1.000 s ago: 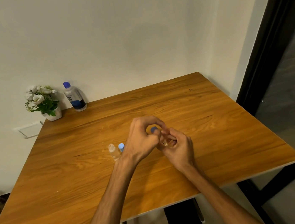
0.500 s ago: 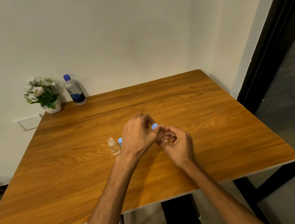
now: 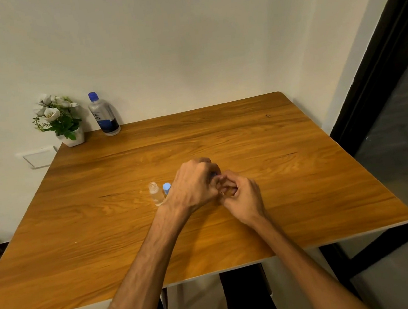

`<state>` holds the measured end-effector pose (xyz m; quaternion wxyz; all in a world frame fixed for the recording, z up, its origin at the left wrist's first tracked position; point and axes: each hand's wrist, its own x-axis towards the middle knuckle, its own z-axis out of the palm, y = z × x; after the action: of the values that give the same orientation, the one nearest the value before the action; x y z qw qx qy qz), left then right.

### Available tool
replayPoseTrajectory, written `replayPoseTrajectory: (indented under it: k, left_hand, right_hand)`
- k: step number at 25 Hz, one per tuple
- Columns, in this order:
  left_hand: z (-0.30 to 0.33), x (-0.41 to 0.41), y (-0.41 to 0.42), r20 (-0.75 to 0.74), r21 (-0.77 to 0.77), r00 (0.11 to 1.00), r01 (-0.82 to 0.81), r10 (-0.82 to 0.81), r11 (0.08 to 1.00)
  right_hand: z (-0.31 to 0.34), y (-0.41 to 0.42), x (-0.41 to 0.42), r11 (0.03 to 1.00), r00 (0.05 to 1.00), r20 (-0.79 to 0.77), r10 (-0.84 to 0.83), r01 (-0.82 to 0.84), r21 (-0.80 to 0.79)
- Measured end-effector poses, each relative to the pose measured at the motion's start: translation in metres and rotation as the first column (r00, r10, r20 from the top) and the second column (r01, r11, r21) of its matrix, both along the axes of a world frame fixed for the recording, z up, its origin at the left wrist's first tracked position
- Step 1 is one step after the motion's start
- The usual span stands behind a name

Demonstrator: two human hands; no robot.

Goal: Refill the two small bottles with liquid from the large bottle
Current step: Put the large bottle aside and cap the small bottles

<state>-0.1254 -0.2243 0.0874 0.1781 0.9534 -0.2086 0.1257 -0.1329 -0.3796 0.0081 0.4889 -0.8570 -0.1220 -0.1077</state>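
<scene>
My left hand (image 3: 194, 185) and my right hand (image 3: 243, 197) meet at the middle of the wooden table (image 3: 303, 180). The left fingers pinch a small blue cap (image 3: 213, 175), mostly hidden. My right hand curls round a small clear bottle (image 3: 225, 190) that barely shows between the fingers. A second small clear bottle (image 3: 155, 193) stands uncapped just left of my left hand, with its loose blue cap (image 3: 166, 187) beside it. The large bottle (image 3: 103, 114), clear with a blue cap and dark label, stands capped at the table's far left edge against the wall.
A white pot of artificial white flowers (image 3: 61, 119) sits at the far left corner beside the large bottle. A wall socket plate (image 3: 38, 156) is left of the table. A dark door frame (image 3: 379, 81) runs along the right.
My left hand, with the blue cap, has come down closer onto the bottle held in my right hand, so the cap is now mostly hidden. The camera view shifted slightly.
</scene>
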Motion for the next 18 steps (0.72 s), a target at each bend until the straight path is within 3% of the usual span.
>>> replayPoseTrajectory:
  k: [5,12,15,18]
  left_hand:
    - [-0.008,-0.004,0.008,0.006,-0.055,1.000,0.014,-0.014,0.998]
    - [-0.019,-0.030,0.055,0.152,-0.228,0.937,-0.275,0.313,0.934]
    - [-0.016,-0.034,0.082,0.112,-0.261,0.931,-0.310,0.348,0.914]
    - [-0.015,-0.032,0.103,0.071,-0.365,0.921,-0.334,0.384,0.869]
  right_hand:
    - [-0.009,0.003,0.002,1.000,1.000,-0.008,-0.005,0.005,0.013]
    - [-0.015,0.005,-0.002,0.998,0.997,-0.073,-0.013,0.017,0.055]
    - [-0.013,0.006,-0.022,0.978,0.979,0.011,-0.201,0.200,0.063]
    - [-0.004,0.015,-0.057,0.915,0.906,0.170,-0.389,0.357,0.191]
